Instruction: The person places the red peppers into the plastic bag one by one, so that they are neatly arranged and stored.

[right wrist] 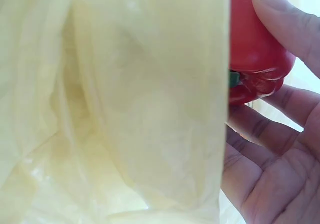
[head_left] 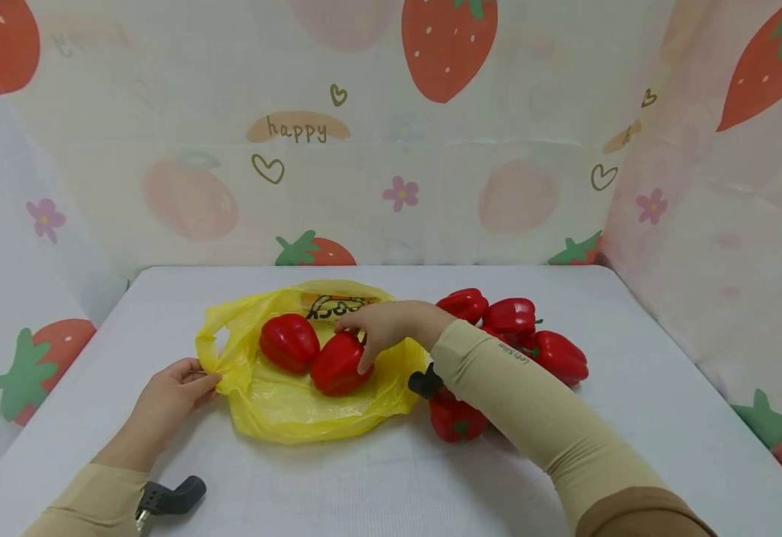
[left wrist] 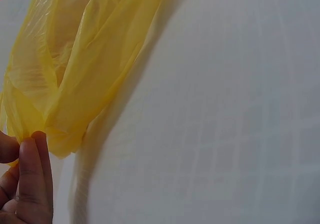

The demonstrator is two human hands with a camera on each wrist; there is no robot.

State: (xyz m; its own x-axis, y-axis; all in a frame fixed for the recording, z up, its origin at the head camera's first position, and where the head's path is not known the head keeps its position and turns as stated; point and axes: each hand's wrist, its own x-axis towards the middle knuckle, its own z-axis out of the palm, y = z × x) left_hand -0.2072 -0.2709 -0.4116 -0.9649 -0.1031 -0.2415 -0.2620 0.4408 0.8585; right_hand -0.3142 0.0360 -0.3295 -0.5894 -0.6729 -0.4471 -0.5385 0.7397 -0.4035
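Note:
A yellow plastic bag (head_left: 290,426) lies spread open on the white table, its edge pinched at the left by my left hand (head_left: 174,391). The left wrist view shows fingers and thumb (left wrist: 32,174) closed on the thin yellow plastic (left wrist: 100,78). Over the bag's opening, my right hand (head_left: 391,328) grips a red bell pepper (head_left: 338,369) with thumb and fingers. Another red bell pepper (head_left: 288,343) lies in the bag, left of the held one. From the right wrist, bag film (right wrist: 140,108) covers part of the held pepper (right wrist: 257,38).
Several red bell peppers (head_left: 560,359) lie grouped right of the bag, partly behind my right forearm. One pepper (head_left: 456,419) sits nearer, under that forearm. A black wrist-camera mount (head_left: 176,496) juts from the left sleeve. Strawberry-print cloth (head_left: 431,142) stands behind the table.

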